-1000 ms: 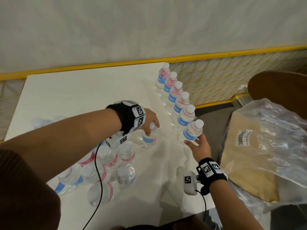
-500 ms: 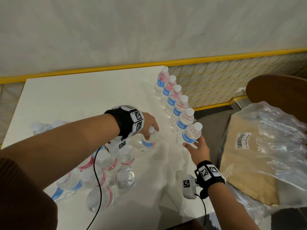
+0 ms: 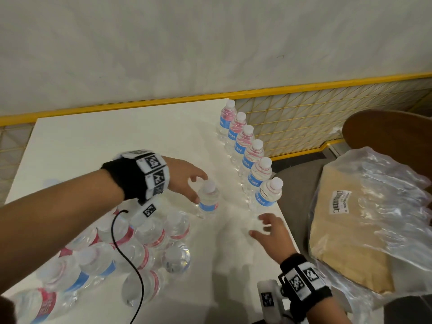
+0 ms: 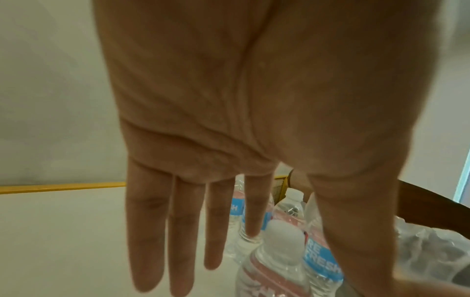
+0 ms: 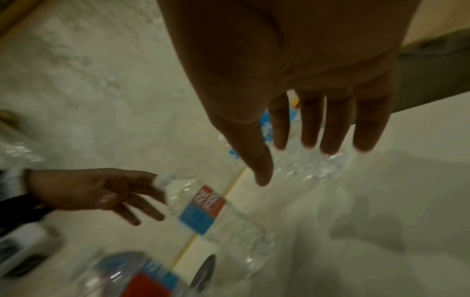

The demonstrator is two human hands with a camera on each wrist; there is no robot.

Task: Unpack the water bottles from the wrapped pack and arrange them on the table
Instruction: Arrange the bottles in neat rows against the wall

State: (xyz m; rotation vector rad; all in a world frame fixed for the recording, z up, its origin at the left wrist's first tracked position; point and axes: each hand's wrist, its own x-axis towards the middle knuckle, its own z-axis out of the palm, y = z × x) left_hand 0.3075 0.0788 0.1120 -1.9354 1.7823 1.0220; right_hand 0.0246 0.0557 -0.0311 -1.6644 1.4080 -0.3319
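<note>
Here a lone bottle (image 3: pixel 207 200) stands upright mid-table, apart from the row of bottles (image 3: pixel 247 150) lined along the table (image 3: pixel 93 146) edge. The left hand (image 3: pixel 184 177), fingers straight and spread, hovers beside its cap, probably to steady it; the right hand (image 3: pixel 268 230), fingers spread, holds nothing.

Bottles (image 3: pixel 266 195): clear glossy plastic, white matt caps, printed film labels. Table (image 3: pixel 117 141): smooth white, faint sheen. Pack wrap (image 3: pixel 383 197): crinkled glossy clear film over matt brown cardboard (image 3: pixel 346 239). Wrist bands (image 3: pixel 124 176): black cloth.
</note>
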